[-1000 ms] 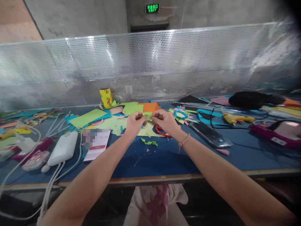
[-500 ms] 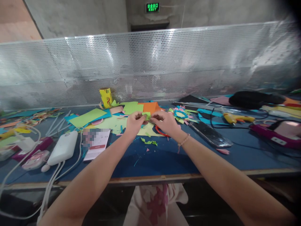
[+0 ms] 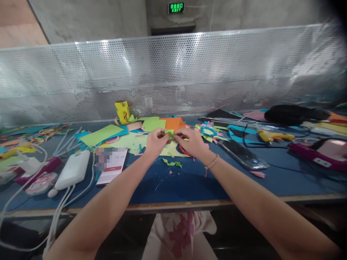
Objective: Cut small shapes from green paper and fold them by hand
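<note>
A small piece of light green paper point(image 3: 169, 132) is pinched between my two hands above the middle of the blue table. My left hand point(image 3: 157, 141) has thumb and fingertips closed on its left side. From the right, my right hand point(image 3: 192, 141) grips the other side, fingers bent. Red-handled scissors or a similar red loop point(image 3: 184, 151) lie partly hidden under my right hand. Curled green paper scraps point(image 3: 172, 163) rest on the table just in front of my hands. Beside my right hand lies a blue, pink and green paper flower point(image 3: 208, 130).
Coloured sheets, including green paper point(image 3: 101, 135) and orange paper point(image 3: 173, 123), spread behind my hands. A lit phone point(image 3: 112, 168) and a white power bank with cables point(image 3: 73, 169) are at left. To the right are a dark phone point(image 3: 242, 154) and a yellow glue gun point(image 3: 273, 136).
The green paper between my fingertips has tilted slightly and its visible shape differs a little. Both hands stay in nearly the same place.
</note>
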Demonstrator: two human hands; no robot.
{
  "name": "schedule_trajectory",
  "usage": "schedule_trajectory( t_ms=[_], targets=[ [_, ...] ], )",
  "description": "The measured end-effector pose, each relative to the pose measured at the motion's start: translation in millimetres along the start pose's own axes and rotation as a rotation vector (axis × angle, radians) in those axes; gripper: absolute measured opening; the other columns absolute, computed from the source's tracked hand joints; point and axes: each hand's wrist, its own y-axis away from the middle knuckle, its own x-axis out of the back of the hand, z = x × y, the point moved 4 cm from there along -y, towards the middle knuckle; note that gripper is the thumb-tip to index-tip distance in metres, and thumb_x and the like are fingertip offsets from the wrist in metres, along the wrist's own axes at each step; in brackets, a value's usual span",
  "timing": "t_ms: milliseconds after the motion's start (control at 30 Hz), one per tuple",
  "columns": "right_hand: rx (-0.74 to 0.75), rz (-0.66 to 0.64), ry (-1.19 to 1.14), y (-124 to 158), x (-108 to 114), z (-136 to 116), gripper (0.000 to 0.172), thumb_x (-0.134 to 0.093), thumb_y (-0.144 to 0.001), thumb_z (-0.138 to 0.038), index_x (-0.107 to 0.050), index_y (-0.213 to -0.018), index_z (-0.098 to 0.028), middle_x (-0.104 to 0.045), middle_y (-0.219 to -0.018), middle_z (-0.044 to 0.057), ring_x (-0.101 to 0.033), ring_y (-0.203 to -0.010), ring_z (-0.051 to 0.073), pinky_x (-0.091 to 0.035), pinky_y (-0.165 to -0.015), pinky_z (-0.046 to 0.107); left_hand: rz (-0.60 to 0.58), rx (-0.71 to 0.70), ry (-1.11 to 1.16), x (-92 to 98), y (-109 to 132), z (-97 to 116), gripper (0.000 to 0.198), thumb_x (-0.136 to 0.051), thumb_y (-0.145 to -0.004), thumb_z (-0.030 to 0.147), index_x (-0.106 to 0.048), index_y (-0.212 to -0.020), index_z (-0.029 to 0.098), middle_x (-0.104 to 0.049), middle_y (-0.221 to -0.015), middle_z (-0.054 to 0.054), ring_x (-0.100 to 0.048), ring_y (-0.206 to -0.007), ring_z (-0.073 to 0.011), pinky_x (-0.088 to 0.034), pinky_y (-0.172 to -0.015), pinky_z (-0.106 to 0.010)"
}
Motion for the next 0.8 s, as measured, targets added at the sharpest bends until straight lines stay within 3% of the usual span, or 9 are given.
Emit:
schedule_trajectory(
  t_ms=[300, 500, 633, 800],
  targets=[
    [0.134, 0.016, 0.038, 1, 1, -8, 0.007, -0.047, -0.076, -0.017, -0.054, -0.072, -0.018, -0.058, -0.072, 0.004, -0.053, -0.066, 0.012, -0.05, -0.059, 0.025, 0.02, -0.035, 0.004, -0.1, -1, 0, 0.014, -0.06, -0.062, 0.023, -0.051, -0.07, 0.016, -0.048, -0.052, 0.007, -0.055, -0.047, -0.0083, -0.05, -0.055, -0.025],
    [0.145, 0.017, 0.03, 1, 2, -9, 0.009, -0.047, -0.077, -0.016, -0.054, -0.071, -0.019, -0.056, -0.072, 0.003, -0.053, -0.07, 0.013, -0.049, -0.06, 0.026, -0.007, -0.041, -0.047, 1.2, -1, 1, 0.011, -0.058, -0.063, 0.022, -0.053, -0.071, 0.016, -0.054, -0.053, 0.004, -0.058, -0.048, -0.0103, -0.048, -0.051, -0.022],
    [0.081, 0.037, -0.001, -1, 3, -8, 0.007, -0.048, -0.075, -0.015, -0.053, -0.07, -0.018, -0.056, -0.075, 0.004, -0.053, -0.074, 0.014, -0.047, -0.057, 0.025, -0.026, -0.026, 0.004, 0.8, -1, 1, 0.011, -0.057, -0.064, 0.021, -0.057, -0.073, 0.015, -0.059, -0.059, 0.002, -0.059, -0.051, -0.0104, -0.051, -0.059, -0.026],
    [-0.093, 0.09, -0.078, -1, 4, 3, 0.005, -0.05, -0.072, -0.017, -0.055, -0.071, -0.017, -0.058, -0.071, 0.003, -0.055, -0.063, 0.012, -0.046, -0.057, 0.026, -0.059, -0.065, 0.084, -1.4, -1, 0, 0.017, -0.057, -0.064, 0.019, -0.056, -0.081, 0.016, -0.062, -0.066, 0.0, -0.061, -0.058, -0.0117, -0.053, -0.066, -0.03]
  ],
)
